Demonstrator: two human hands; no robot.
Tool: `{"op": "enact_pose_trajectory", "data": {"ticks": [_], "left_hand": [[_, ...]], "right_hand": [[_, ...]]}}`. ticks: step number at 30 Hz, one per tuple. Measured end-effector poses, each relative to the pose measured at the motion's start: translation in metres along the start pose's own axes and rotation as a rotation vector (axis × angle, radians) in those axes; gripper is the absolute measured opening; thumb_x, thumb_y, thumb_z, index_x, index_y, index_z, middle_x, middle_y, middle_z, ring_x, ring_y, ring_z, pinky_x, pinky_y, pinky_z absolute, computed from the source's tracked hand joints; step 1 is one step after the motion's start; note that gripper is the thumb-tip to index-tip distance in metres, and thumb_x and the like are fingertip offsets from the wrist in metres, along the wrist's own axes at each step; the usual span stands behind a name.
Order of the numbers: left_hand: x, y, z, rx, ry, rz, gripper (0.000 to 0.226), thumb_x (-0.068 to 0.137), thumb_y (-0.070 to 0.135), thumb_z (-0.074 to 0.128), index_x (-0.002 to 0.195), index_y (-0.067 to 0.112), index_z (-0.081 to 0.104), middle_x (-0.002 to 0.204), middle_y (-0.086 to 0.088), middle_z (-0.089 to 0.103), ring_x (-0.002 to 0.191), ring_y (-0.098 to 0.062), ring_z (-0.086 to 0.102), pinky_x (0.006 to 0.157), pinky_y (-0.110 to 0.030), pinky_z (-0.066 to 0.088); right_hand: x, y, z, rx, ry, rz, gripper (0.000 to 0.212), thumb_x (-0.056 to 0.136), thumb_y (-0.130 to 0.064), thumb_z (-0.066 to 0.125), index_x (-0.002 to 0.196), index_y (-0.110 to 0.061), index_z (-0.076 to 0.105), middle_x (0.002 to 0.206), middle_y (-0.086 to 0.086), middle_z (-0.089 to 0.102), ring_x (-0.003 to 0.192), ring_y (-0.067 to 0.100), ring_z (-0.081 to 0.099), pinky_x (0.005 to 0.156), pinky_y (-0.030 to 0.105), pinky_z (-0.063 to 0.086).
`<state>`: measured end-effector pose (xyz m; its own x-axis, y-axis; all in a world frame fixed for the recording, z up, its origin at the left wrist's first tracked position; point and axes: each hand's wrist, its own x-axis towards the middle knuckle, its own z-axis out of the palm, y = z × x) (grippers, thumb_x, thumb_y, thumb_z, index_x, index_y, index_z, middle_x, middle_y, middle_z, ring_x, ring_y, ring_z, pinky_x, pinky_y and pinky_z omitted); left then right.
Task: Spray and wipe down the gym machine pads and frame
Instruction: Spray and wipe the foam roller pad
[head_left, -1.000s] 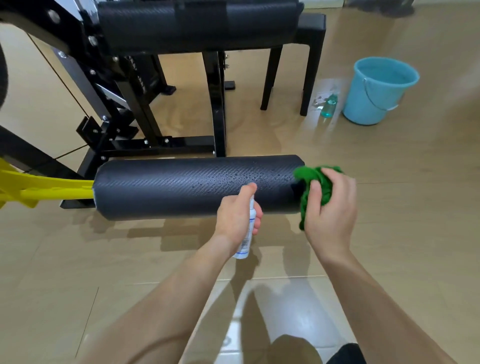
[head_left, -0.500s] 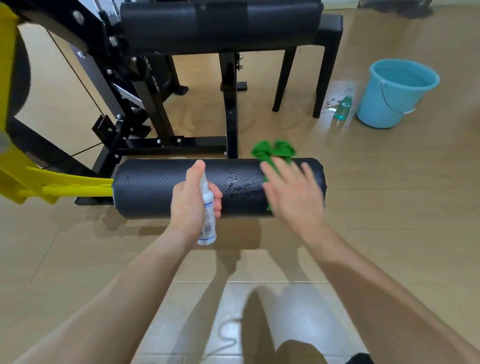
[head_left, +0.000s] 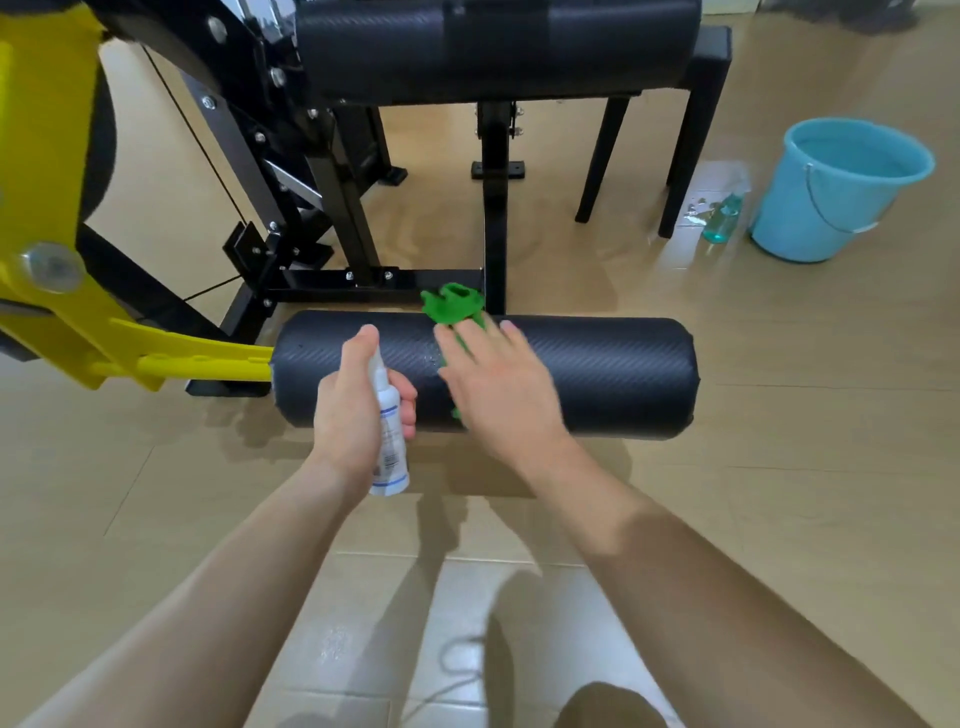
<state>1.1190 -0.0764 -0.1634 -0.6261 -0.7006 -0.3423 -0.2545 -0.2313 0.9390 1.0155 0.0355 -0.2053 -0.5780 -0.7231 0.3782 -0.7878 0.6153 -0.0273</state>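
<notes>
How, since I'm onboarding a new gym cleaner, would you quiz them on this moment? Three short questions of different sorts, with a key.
1. True or false: the left hand grips the spray bottle.
2. The right hand presses the green cloth flat on: A the lower roller pad; B a towel rack; C a window sill.
3. What small thing stands on the floor beside the blue bucket?

Key: 1 true; 2 A; 3 teal bottle.
</notes>
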Motion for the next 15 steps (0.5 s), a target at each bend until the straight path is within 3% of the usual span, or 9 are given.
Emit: {"op": "enact_pose_trajectory", "data": {"ticks": [4, 7, 11, 15], "left_hand": [[-0.008, -0.011, 0.014, 0.004, -0.047, -0.03, 0.069, 0.1, 0.062, 0.046, 0.055, 0.011, 0.06, 0.054, -0.01, 0.055, 0.046, -0.021, 0.05, 0.055, -0.03, 0.044], [-0.012, -0.018, 0.011, -0.008, -0.05, -0.037, 0.069, 0.101, 0.061, 0.045, 0.058, 0.01, 0.061, 0.055, -0.009, 0.055, 0.045, -0.019, 0.049, 0.056, -0.029, 0.045], [-0.012, -0.018, -0.011, -0.033, 0.019, -0.049, 0.069, 0.099, 0.062, 0.047, 0.053, 0.012, 0.061, 0.053, -0.01, 0.055, 0.045, -0.023, 0.049, 0.056, -0.031, 0.043], [-0.008, -0.009, -0.036, -0.103, 0.091, -0.019, 0.069, 0.095, 0.064, 0.051, 0.049, 0.013, 0.061, 0.052, -0.01, 0.055, 0.046, -0.022, 0.049, 0.057, -0.032, 0.046]], "right_hand": [[-0.044, 0.08, -0.014, -0.036, 0.038, 0.286, 0.047, 0.103, -0.029, 0.045, 0.145, -0.008, 0.05, 0.147, 0.013, 0.052, 0.135, 0.028, 0.049, 0.116, 0.048, 0.035], [-0.043, 0.074, -0.011, -0.04, 0.099, 0.441, 0.045, 0.103, -0.025, 0.045, 0.142, -0.003, 0.052, 0.148, 0.018, 0.049, 0.131, 0.037, 0.05, 0.117, 0.049, 0.033], [0.007, -0.025, 0.017, -0.085, 0.091, 0.168, 0.045, 0.101, -0.027, 0.041, 0.136, -0.002, 0.054, 0.14, 0.017, 0.054, 0.106, 0.04, 0.056, 0.101, 0.046, 0.041], [0.04, -0.092, 0.033, -0.07, 0.045, -0.038, 0.054, 0.094, -0.027, 0.058, 0.144, -0.007, 0.05, 0.148, 0.012, 0.05, 0.131, 0.036, 0.051, 0.119, 0.043, 0.031]]}}
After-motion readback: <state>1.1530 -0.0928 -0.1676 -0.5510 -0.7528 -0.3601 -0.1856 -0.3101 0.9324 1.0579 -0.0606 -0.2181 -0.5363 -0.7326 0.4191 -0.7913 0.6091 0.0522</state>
